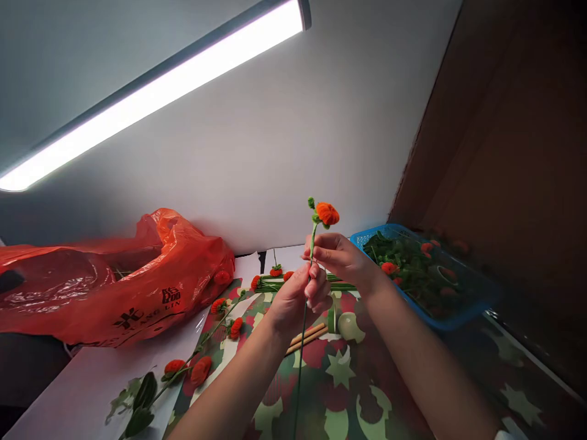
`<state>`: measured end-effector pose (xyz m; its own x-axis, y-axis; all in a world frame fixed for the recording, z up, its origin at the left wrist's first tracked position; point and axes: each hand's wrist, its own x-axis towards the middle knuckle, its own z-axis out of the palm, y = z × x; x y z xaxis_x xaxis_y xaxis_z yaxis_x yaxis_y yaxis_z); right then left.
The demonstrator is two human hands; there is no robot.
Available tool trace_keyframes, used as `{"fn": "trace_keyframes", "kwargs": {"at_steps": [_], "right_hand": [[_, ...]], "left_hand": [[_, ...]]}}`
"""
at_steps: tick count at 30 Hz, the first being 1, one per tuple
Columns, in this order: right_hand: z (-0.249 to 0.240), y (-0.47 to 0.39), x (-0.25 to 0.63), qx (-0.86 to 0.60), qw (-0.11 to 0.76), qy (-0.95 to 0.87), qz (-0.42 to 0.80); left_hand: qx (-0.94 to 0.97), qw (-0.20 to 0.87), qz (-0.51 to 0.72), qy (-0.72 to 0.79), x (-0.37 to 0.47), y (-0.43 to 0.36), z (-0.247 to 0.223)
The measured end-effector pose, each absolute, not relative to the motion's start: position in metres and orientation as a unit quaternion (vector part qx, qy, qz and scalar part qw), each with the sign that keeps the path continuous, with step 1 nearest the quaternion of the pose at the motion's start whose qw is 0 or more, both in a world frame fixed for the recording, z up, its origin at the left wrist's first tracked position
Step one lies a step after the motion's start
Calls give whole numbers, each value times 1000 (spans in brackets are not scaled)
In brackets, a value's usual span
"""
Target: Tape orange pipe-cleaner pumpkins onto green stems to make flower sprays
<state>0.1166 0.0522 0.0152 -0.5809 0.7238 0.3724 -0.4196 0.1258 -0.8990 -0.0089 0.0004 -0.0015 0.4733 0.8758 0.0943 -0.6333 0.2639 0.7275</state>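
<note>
Upright in front of me stands an artificial flower (327,214) with an orange fuzzy head, a small green bud and a long thin green stem. My left hand (300,295) pinches the stem below the head. Just above it, the fingers of my right hand (342,260) close around the stem's upper part, which looks wrapped in lighter green. A roll of green tape (331,319) lies on the table below my hands. Beside it are thin wooden sticks (306,337). Several more orange flowers lie behind, their green stems (342,286) partly hidden by my hands.
A red plastic bag (183,287) fills the left side. In front of it lies a flower spray (200,370) with leaves. A blue basket (452,321) of greenery and orange flowers stands at right. A lamp tube (160,91) runs overhead along the pale wall.
</note>
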Motion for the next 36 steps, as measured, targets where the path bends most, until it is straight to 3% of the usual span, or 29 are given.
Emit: {"fn": "trace_keyframes", "kwargs": {"at_steps": [3, 5, 8, 10, 16, 22, 27, 34, 36], "right_hand": [[19, 51, 117, -140, 451, -603, 643], [23, 51, 123, -164, 471, -593, 633], [30, 52, 135, -200, 494, -575, 621], [33, 52, 141, -213, 497, -573, 616], [27, 56, 144, -225, 493, -579, 610], [19, 64, 144, -237, 472, -601, 600], [19, 64, 143, -260, 443, -634, 578], [17, 67, 140, -315, 429, -652, 540], [16, 68, 137, -330, 425, -649, 537]], "left_hand": [[446, 742, 462, 192, -15, 8, -4], [547, 660, 439, 270, -23, 19, -9], [665, 397, 426, 468, -32, 34, -24], [716, 283, 360, 527, -30, 39, -34], [807, 160, 175, 540, -12, 37, -44], [763, 202, 142, 598, -29, 41, -38], [733, 365, 178, 546, -51, 47, -34], [562, 483, 476, 474, -40, 50, -18], [433, 571, 578, 391, -30, 43, -13]]}}
